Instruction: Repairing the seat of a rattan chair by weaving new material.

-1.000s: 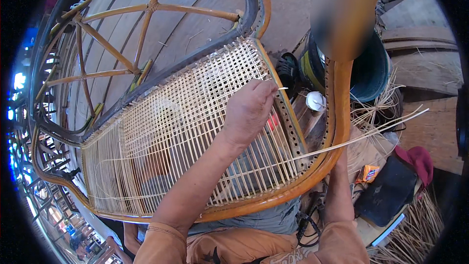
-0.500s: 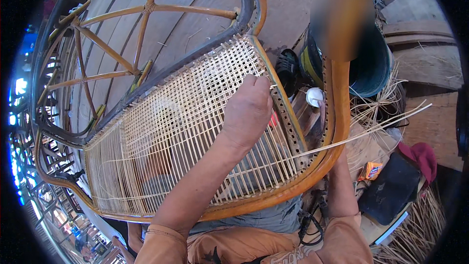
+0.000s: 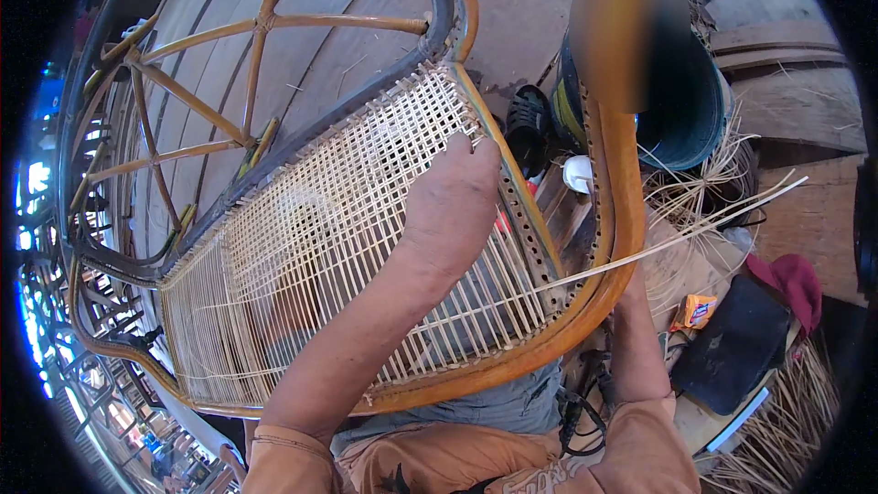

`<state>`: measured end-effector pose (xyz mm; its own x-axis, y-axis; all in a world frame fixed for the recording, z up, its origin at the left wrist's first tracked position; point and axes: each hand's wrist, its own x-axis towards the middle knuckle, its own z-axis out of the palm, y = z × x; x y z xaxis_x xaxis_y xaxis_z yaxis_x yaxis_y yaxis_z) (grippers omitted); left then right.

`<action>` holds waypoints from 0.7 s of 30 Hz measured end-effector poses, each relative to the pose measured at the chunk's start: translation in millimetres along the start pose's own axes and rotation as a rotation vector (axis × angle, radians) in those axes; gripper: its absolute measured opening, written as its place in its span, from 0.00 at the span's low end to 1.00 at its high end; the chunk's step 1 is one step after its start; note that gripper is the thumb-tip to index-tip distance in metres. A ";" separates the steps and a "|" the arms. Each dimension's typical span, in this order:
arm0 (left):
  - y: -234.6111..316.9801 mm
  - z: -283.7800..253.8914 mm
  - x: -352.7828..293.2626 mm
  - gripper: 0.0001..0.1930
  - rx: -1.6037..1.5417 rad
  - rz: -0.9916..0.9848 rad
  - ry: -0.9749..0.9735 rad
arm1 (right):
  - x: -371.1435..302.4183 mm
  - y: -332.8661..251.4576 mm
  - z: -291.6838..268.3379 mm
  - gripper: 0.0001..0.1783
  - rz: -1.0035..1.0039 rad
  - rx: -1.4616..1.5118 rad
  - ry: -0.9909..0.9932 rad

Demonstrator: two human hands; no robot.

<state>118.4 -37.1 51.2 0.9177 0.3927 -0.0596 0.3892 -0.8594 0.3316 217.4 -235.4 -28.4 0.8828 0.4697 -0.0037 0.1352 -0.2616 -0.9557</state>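
A cane-woven panel (image 3: 366, 160) stretches across a curved brown rattan chair frame (image 3: 512, 370) over my lap. Its weave is a tight grid at the far side; nearer me, mostly parallel strands show with gaps. My left hand (image 3: 453, 206) is closed with knuckles up at the panel's right part, beside the edge strip with a row of holes (image 3: 523, 220). Its fingertips, and anything in them, are hidden. My right forearm (image 3: 637, 348) reaches up under the frame's right rail, which hides the hand. Long loose cane strands (image 3: 695, 230) run out over that rail to the right.
A dark green bucket (image 3: 686, 119) stands at the far right behind the frame, near a white cup (image 3: 577, 174) and a dark shoe (image 3: 528, 119). An orange packet (image 3: 694, 312), a black pouch (image 3: 736, 343), a maroon cloth (image 3: 794, 291) and a cane bundle (image 3: 786, 421) lie at right.
The chair frame and surroundings appear slightly farther left in the picture. My left hand stays closed near the panel's right edge, slightly turned. The finger formerly visible by the white cup is hidden.
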 end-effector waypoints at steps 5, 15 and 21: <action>5.0 -4.8 2.7 0.07 0.079 0.035 -0.059 | 5.9 -2.4 -5.8 0.17 -0.123 -0.265 -0.089; 5.5 4.8 3.8 0.08 0.057 0.107 -0.001 | -6.9 26.3 -9.3 0.15 0.067 0.193 0.344; -14.4 -13.7 -29.6 0.09 -0.242 -0.060 0.168 | -37.7 -62.4 -58.0 0.11 -0.102 0.289 0.649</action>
<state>84.5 -31.9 61.1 0.8596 0.5069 0.0642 0.3940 -0.7376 0.5484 201.8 -285.6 48.4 0.9736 -0.1401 0.1802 0.1865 0.0332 -0.9819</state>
